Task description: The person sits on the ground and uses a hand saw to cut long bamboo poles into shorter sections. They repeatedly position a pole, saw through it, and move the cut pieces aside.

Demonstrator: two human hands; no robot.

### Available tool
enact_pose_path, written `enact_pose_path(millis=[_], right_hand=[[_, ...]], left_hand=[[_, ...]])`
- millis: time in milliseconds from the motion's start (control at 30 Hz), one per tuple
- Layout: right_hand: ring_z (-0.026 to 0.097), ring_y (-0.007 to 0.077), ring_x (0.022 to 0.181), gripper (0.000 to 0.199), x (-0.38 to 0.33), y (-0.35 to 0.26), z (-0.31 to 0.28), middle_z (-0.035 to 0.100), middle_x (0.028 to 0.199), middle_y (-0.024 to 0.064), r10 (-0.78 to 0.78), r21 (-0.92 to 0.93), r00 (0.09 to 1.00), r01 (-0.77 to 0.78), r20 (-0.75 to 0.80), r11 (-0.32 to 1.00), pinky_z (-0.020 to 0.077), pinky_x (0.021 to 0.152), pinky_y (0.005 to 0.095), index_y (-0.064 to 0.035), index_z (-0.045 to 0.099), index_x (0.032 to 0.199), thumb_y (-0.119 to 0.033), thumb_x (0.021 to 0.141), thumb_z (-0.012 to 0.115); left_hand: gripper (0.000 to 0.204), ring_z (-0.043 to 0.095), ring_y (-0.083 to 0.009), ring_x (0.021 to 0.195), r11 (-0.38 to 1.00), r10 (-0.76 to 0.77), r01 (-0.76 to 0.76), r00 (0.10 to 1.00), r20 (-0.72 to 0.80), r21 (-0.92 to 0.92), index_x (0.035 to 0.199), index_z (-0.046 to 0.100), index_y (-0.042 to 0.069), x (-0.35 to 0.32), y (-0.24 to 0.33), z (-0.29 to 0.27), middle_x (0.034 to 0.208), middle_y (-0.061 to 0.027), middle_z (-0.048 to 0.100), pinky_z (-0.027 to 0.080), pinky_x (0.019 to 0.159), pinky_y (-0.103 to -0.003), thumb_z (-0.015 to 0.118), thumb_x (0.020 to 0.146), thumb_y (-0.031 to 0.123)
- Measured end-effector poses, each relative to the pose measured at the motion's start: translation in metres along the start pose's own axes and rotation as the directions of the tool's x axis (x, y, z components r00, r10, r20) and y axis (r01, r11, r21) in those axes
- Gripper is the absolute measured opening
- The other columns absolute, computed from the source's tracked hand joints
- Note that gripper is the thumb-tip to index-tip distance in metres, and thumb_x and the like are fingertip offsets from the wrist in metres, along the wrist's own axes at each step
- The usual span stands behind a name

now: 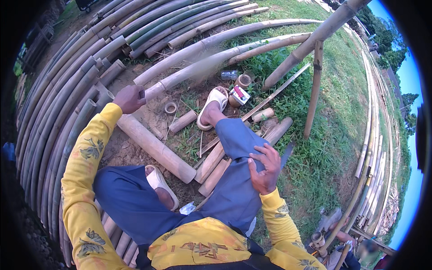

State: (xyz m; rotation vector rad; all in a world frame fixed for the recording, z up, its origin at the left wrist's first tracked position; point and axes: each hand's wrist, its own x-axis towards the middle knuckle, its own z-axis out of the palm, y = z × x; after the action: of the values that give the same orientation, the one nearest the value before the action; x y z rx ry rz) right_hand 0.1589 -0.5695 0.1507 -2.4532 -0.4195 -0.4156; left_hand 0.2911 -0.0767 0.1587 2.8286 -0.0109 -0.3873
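Note:
My left hand [129,99] is closed, its fingers curled beside the cut end of a long pale bamboo pole [180,77]. Whatever it may be gripping is hidden. Below it, a thick cut bamboo length [155,148] lies on the bare soil. Spread over the knee of my dark blue trousers [236,144], my right hand [265,168] is open and holds nothing. Several shorter bamboo pieces [211,163] lie under that leg. A short piece [183,121] and a bamboo ring [170,107] rest between my left hand and my sandal [212,107].
Stacked bamboo poles [67,121] fill the left side. Past my foot are a clear jar [229,74], a bamboo cup [243,80] and a small box [240,95] with a red item on top. A leaning bamboo post [306,49] stands right. Another person [346,252] sits at lower right.

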Motion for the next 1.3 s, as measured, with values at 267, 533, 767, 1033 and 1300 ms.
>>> enact_pose_path(millis=[267, 533, 767, 1033, 1300], right_hand=[[0.060, 0.0370, 0.123, 0.019, 0.005, 0.002, -0.007, 0.073, 0.116, 0.0082, 0.106, -0.051, 0.990, -0.102, 0.091, 0.993, 0.0434, 0.106, 0.0485, -0.0117, 0.077, 0.093, -0.009, 0.075, 0.077], [0.061, 0.0382, 0.122, 0.020, 0.009, 0.008, -0.008, 0.074, 0.114, 0.0081, 0.247, -0.131, 0.956, -0.228, 0.155, 0.965, 0.0465, 0.104, 0.0483, -0.0116, 0.078, 0.091, -0.008, 0.071, 0.077], [0.061, 0.0381, 0.122, 0.018, 0.010, 0.009, -0.013, 0.074, 0.115, 0.0092, 0.260, -0.143, 0.956, -0.241, 0.136, 0.960, 0.0464, 0.105, 0.0486, -0.0105, 0.077, 0.091, -0.007, 0.074, 0.077], [0.056, 0.0404, 0.128, 0.016, -0.003, 0.010, -0.009, 0.070, 0.124, 0.0145, 0.186, -0.043, 0.971, -0.181, 0.151, 0.982, 0.0405, 0.112, 0.0519, -0.0059, 0.073, 0.098, -0.001, 0.083, 0.072], [0.054, 0.0394, 0.130, 0.014, -0.009, 0.010, -0.003, 0.067, 0.129, 0.0164, 0.031, -0.047, 0.980, -0.022, 0.196, 0.999, 0.0392, 0.112, 0.0522, -0.0009, 0.071, 0.104, -0.002, 0.091, 0.067]], left_hand=[[0.057, 0.065, -0.0381, 0.116, 0.998, -0.003, 0.017, 0.971, -0.240, 0.057, 0.120, 0.062, 0.003, 0.210, 0.032, 0.117, 0.123, -0.0197, 0.067, 0.051, 0.101, -0.048, 0.080, 0.083, 0.043], [0.074, 0.070, -0.0334, 0.112, 0.985, -0.007, 0.058, 0.956, -0.294, 0.165, 0.119, 0.063, 0.001, 0.332, 0.087, 0.157, 0.117, -0.0196, 0.071, 0.050, 0.104, -0.045, 0.088, 0.071, 0.052], [0.063, 0.075, -0.0360, 0.099, 0.997, 0.006, 0.006, 0.987, -0.159, 0.074, 0.119, 0.067, 0.003, 0.332, 0.079, 0.141, 0.107, -0.0212, 0.076, 0.058, 0.091, -0.048, 0.084, 0.076, 0.046], [0.052, 0.071, -0.0388, 0.093, 0.975, 0.050, 0.001, 0.973, -0.225, 0.221, 0.108, 0.066, 0.003, 0.137, -0.016, 0.028, 0.098, -0.0209, 0.074, 0.054, 0.088, -0.048, 0.078, 0.072, 0.039], [0.056, 0.066, -0.0298, 0.110, 0.901, -0.353, 0.386, 0.918, -0.181, 0.199, 0.117, 0.058, 0.014, -0.245, -0.215, 0.062, 0.109, -0.0110, 0.073, 0.040, 0.097, -0.044, 0.084, 0.068, 0.026]])
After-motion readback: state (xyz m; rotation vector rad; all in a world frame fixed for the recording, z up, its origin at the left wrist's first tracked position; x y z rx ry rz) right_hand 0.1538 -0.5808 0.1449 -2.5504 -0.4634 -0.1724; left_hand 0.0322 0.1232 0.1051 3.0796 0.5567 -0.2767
